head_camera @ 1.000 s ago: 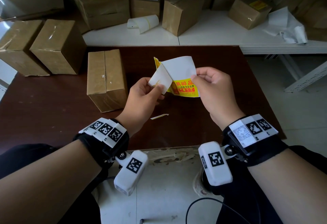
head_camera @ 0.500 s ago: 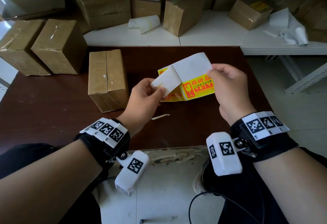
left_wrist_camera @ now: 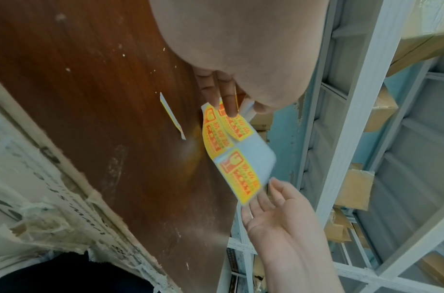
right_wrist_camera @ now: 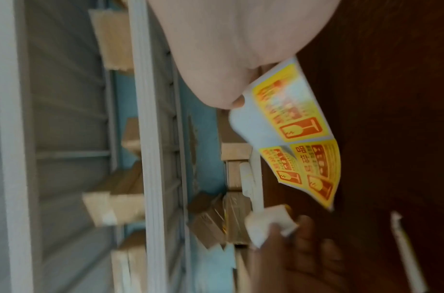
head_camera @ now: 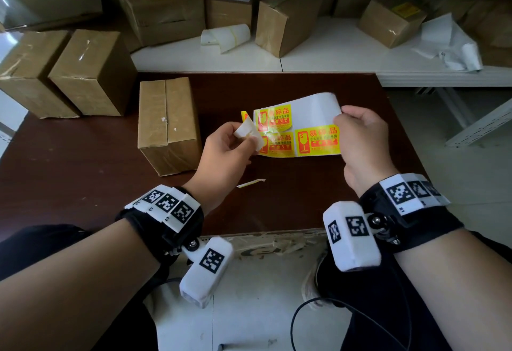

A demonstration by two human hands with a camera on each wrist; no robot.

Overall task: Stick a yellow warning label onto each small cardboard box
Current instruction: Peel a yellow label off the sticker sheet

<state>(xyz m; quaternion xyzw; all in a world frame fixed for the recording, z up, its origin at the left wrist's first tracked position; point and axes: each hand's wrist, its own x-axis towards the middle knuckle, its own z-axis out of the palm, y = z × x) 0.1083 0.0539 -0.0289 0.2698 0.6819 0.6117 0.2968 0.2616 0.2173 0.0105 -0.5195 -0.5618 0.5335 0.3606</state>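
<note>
A sheet of yellow warning labels (head_camera: 304, 140) hangs above the dark brown table (head_camera: 83, 173), stretched between both hands. My left hand (head_camera: 249, 140) pinches the sheet's white, folded-back left corner (head_camera: 248, 133). My right hand (head_camera: 339, 119) pinches the right end, where the white backing (head_camera: 313, 106) curls over. The upper left label (head_camera: 274, 117) is glossy, and its lower corner curls up off the sheet. One small cardboard box (head_camera: 166, 126) lies on the table just left of my left hand, with no label showing on it. The left wrist view shows the sheet (left_wrist_camera: 231, 146) between both hands.
Two more plain boxes (head_camera: 91, 73) stand at the table's left edge. Behind, a white shelf (head_camera: 318, 56) holds several boxes, some labelled yellow (head_camera: 390, 22), a roll of backing paper (head_camera: 225, 37) and crumpled backing (head_camera: 448, 42). A paper sliver (head_camera: 250, 183) lies near the front edge.
My right hand has drawn the sheet to the right and opened it out, so more yellow labels face up. The left hand has kept its pinch on the white corner, almost in place.
</note>
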